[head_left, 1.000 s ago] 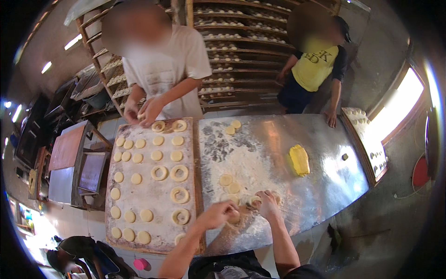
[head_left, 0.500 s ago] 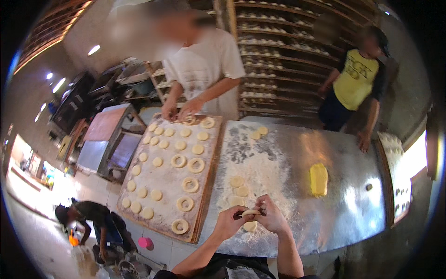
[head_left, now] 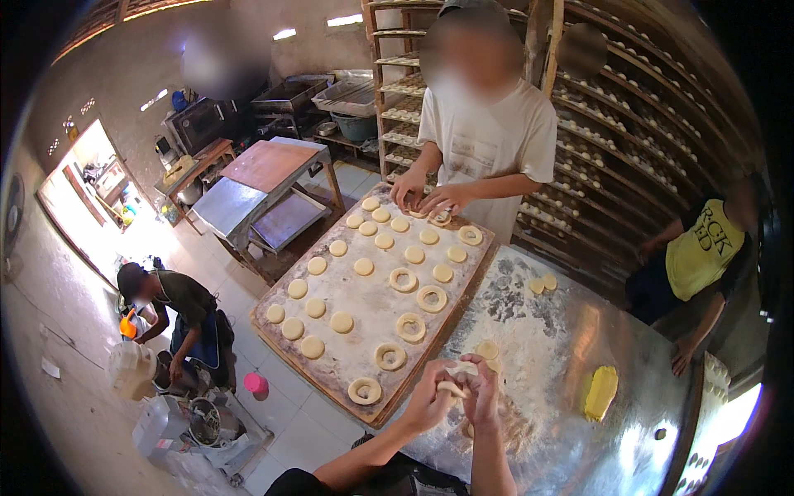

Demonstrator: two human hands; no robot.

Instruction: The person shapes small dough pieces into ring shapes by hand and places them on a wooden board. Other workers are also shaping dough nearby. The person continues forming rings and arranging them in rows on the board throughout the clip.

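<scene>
Dough piece (head_left: 452, 388), one, pale and curved, raised above the near part of the worktop (head_left: 635, 388) between two bare hands. Left hand (head_left: 428, 398): thumb and fingers pinching one side of the dough. Right hand (head_left: 483, 393): fingers bent round the other side, gripping it. Worktop: metal, dusted with flour (head_left: 517, 360); on it, flat dough discs just beyond the hands and a touching pair (head_left: 538, 285) farther off; a yellow block (head_left: 601, 393) to the right, with a small dark lump (head_left: 660, 433) near it. Left of the worktop, a floured board (head_left: 361, 361) bearing dough rings (head_left: 364, 391), mostly along its right side, and plain rounds (head_left: 313, 346). At its far edge, a co-worker in a white shirt (head_left: 488, 153), fingers at the dough. Behind, racks (head_left: 616, 124) of dough pieces; at right, a person in a yellow shirt (head_left: 705, 252).
</scene>
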